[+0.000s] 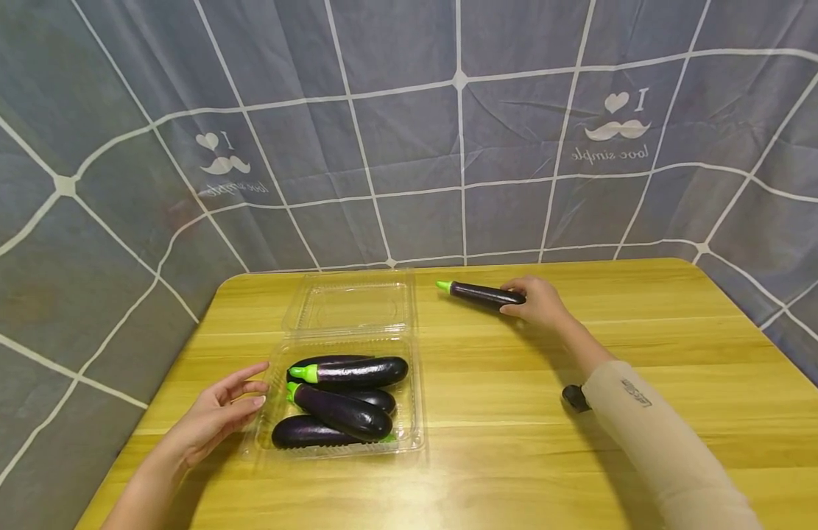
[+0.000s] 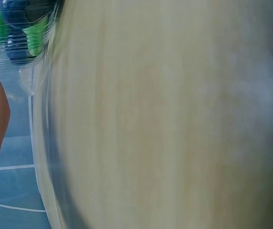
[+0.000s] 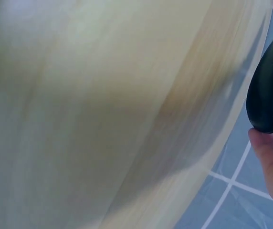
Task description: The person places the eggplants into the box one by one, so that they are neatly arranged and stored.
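Observation:
My right hand (image 1: 537, 300) holds a dark purple eggplant (image 1: 481, 295) by its rounded end, over the far part of the table. Its green stem end points left. In the right wrist view the thumb lies along the eggplant (image 3: 265, 98) and the fingers (image 3: 272, 164) are at its blunt tip. Beside the left wall of a clear plastic clamshell box (image 1: 418, 412) is my left hand (image 1: 213, 416), fingers loosely bent with nothing in them, fingertips right at the rim. Several eggplants (image 1: 342, 412) with bright green stems lie piled in the box.
The box's clear lid (image 1: 355, 302) lies folded back flat on the wood-grain table (image 1: 501, 456). Behind the table hangs a grey curtain (image 1: 415, 147) with white grid lines. A small black object (image 1: 574, 398) shows at the right sleeve's cuff.

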`<action>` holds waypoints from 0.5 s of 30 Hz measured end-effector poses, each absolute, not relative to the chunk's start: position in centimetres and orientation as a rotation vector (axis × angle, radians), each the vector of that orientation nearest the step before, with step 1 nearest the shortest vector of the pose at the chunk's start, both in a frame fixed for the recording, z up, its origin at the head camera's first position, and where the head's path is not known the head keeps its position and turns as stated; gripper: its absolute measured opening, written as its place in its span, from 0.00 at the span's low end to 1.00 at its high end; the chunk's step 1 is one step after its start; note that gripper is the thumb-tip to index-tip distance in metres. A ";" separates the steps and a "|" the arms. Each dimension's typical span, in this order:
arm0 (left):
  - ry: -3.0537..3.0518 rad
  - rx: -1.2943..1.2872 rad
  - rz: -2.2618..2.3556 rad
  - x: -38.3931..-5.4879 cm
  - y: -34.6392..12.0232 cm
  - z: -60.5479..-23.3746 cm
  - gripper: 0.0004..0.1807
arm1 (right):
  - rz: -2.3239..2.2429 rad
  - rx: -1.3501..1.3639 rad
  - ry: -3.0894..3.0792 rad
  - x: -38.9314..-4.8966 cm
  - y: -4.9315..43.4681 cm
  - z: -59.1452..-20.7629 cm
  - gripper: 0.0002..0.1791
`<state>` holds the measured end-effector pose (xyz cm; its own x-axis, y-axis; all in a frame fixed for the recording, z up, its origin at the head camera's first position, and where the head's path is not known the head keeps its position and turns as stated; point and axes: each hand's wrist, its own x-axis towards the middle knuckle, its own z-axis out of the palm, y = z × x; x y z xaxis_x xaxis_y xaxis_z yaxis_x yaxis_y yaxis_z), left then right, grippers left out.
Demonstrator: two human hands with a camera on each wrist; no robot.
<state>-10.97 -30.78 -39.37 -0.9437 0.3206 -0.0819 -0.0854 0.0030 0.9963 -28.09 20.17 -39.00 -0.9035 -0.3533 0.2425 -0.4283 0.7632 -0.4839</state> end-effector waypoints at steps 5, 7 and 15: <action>2.001 0.239 2.011 -10.9 -30.9 -39.5 0.26 | 0.839 0.646 -2.784 -27.3 20.1 -38.7 0.20; 2.003 0.239 2.010 -10.9 -30.9 -39.5 0.26 | 0.843 0.658 -2.775 -27.0 20.1 -38.6 0.20; 1.990 0.261 2.020 -11.1 -30.9 -39.6 0.26 | 0.850 0.736 -2.725 -25.9 20.4 -37.9 0.20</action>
